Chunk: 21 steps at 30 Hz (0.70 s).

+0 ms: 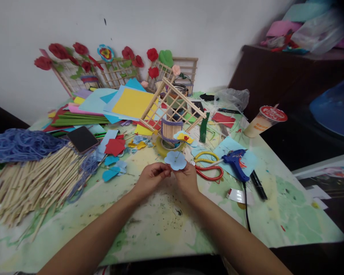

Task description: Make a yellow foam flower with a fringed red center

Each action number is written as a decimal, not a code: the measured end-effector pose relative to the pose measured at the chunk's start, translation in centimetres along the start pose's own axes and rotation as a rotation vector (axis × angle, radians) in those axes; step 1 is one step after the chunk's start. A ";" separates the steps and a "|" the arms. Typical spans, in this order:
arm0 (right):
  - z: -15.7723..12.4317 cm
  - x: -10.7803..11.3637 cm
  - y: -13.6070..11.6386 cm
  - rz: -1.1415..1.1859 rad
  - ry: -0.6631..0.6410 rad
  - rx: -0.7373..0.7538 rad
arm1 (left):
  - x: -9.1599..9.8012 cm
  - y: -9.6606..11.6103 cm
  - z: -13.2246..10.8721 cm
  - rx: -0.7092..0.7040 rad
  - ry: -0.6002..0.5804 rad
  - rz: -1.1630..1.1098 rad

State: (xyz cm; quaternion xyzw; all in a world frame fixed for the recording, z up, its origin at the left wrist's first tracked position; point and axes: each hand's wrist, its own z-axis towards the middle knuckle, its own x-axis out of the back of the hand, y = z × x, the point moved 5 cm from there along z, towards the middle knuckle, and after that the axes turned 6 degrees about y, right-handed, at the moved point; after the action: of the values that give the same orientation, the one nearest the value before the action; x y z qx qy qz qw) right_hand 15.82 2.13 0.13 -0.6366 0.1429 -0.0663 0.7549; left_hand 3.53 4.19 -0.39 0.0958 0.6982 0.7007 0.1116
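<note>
Between my two hands is a light blue paper flower [176, 161] with rounded petals. My left hand [154, 175] has its thumb and fingers pinched at the flower's left edge. My right hand [186, 177] is closed under its lower right side, fingers partly hidden by the petals. Just beyond stands a small stick lattice [183, 101] with a cup of short sticks [171, 130] bound in purple cord. A blue, yellow and red paper flower [185, 138] lies by that cup, above a roll of yellowish tape [160, 148]. Scissors [209, 172] with red and yellow handles rest right of my hands.
A blue glue gun [237, 164] with a black cord and a black marker [258, 185] lie at the right, near a drink cup [263, 121]. Wooden sticks [37, 183], purple cord [23, 144] and a phone [82, 139] cover the left. Coloured paper [132, 103] is piled behind.
</note>
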 end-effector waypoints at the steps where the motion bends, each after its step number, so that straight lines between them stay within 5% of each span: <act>1: 0.0 0.0 0.1 -0.004 0.002 -0.004 | -0.1 0.0 0.0 0.001 -0.005 -0.010; 21: 2.0 2.9 -1.9 0.208 0.240 0.086 | -0.6 -0.4 -0.3 -0.004 -0.109 0.203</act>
State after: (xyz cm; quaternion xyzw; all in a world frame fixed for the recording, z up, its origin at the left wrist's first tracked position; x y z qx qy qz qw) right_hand 19.29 2.87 1.94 -0.5731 0.2941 -0.0695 0.7617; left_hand 4.01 3.69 -0.79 0.2036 0.6764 0.7035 0.0783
